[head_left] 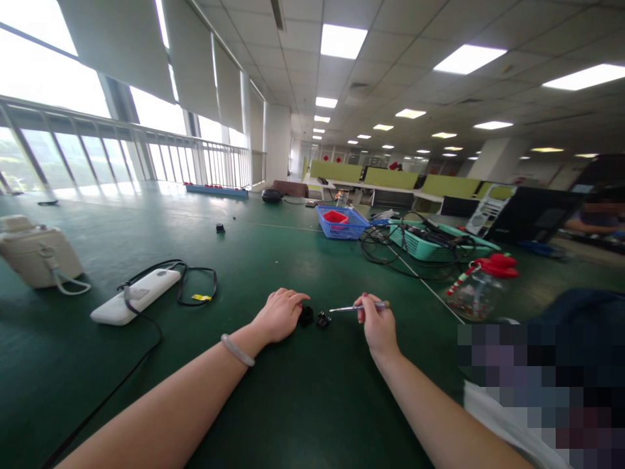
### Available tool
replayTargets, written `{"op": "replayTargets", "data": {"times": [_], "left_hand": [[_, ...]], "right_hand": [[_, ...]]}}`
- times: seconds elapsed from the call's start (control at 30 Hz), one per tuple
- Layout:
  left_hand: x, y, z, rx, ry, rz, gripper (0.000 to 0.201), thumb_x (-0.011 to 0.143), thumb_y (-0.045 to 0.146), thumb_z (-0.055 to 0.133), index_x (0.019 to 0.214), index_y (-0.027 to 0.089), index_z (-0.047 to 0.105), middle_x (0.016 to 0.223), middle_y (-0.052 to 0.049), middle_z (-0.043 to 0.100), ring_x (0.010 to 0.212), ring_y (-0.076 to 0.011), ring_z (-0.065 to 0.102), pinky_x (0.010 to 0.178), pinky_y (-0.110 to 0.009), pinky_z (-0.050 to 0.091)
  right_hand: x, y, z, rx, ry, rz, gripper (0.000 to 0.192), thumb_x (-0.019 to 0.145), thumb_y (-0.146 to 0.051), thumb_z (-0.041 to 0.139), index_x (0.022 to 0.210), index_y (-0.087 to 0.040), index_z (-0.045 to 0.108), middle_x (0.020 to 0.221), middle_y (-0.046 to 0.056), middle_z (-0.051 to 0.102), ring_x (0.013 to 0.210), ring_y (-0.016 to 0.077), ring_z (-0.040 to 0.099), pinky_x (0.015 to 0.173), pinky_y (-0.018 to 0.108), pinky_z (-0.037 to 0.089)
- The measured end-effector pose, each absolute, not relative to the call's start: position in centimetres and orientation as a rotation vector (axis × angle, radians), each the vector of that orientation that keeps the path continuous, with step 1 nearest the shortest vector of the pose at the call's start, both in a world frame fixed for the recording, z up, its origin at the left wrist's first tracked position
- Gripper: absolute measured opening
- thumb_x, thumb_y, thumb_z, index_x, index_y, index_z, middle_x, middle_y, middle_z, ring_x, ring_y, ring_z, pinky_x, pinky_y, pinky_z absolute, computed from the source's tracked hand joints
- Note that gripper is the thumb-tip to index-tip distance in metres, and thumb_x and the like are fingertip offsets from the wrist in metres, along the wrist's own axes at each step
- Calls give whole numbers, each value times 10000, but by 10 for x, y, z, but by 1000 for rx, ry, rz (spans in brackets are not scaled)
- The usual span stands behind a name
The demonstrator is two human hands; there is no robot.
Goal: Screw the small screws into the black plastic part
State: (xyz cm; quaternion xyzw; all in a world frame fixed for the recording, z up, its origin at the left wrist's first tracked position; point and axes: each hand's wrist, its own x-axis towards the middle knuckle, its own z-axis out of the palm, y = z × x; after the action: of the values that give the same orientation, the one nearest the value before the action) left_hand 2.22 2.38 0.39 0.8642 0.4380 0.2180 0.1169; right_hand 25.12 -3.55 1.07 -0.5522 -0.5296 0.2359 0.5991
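My left hand (279,315) rests on the green tabletop, a grey bracelet at its wrist. Its index finger and thumb curve around a small black round part (306,316), partly hidden by the fingers. Just right of that part lies a small black piece with shiny metal bits (323,319), touched by neither hand. In my right hand (378,326), a thin screwdriver (346,309) is gripped between thumb and fingers. Its shaft points left, and the tip is close to the shiny black piece, slightly above it in the picture.
On the left are a white power bank (139,296) with a black cable and a beige case (39,254). Farther back stand a blue basket (342,228) and a green basket (422,246) with tangled cables. A red-lidded jar (478,293) is at right, near another person's pixelated, blurred area.
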Motion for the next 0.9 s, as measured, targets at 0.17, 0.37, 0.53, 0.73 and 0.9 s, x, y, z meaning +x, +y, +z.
{"op": "replayTargets", "data": {"times": [0.17, 0.37, 0.53, 0.73, 0.9], "left_hand": [[40, 10, 8, 2554, 1165, 576, 516, 907, 582, 413, 1371, 364, 473, 1365, -55, 546, 1258, -312, 449, 1063, -537, 332], [47, -11, 10, 2615, 949, 518, 362, 818, 478, 629, 1165, 376, 636, 1250, 0, 639, 1190, -301, 493, 1059, -515, 322], [38, -34, 17, 2570, 863, 478, 326, 793, 424, 682, 1112, 358, 676, 1211, 9, 660, 1169, -273, 516, 1060, -461, 329], [6, -78, 27, 2534, 768, 355, 329, 776, 429, 707, 1096, 353, 692, 1253, -8, 630, 1213, -274, 496, 1096, -476, 282], [-28, -107, 36, 2484, 804, 264, 316, 772, 348, 719, 1086, 368, 688, 1396, 0, 543, 1328, -299, 402, 1129, -520, 234]], "right_hand": [[257, -26, 1, -1286, -1152, 498, 374, 889, -476, 472, 639, -214, 565, 533, -25, 469, 495, 146, 454, 481, 270, 373], [262, -16, -8, -1333, -1106, 331, 362, 890, -440, 440, 630, -215, 554, 518, -33, 468, 495, 150, 464, 513, 269, 357], [260, -16, -10, -1402, -1170, 246, 374, 897, -444, 419, 657, -212, 587, 548, -16, 533, 554, 171, 524, 576, 274, 380], [260, -16, -9, -1408, -1167, 209, 386, 869, -458, 415, 646, -208, 607, 612, 16, 627, 599, 193, 571, 599, 287, 391], [264, -17, -10, -1413, -1111, 199, 374, 858, -446, 415, 639, -211, 608, 613, 22, 637, 600, 202, 577, 600, 297, 392]]}}
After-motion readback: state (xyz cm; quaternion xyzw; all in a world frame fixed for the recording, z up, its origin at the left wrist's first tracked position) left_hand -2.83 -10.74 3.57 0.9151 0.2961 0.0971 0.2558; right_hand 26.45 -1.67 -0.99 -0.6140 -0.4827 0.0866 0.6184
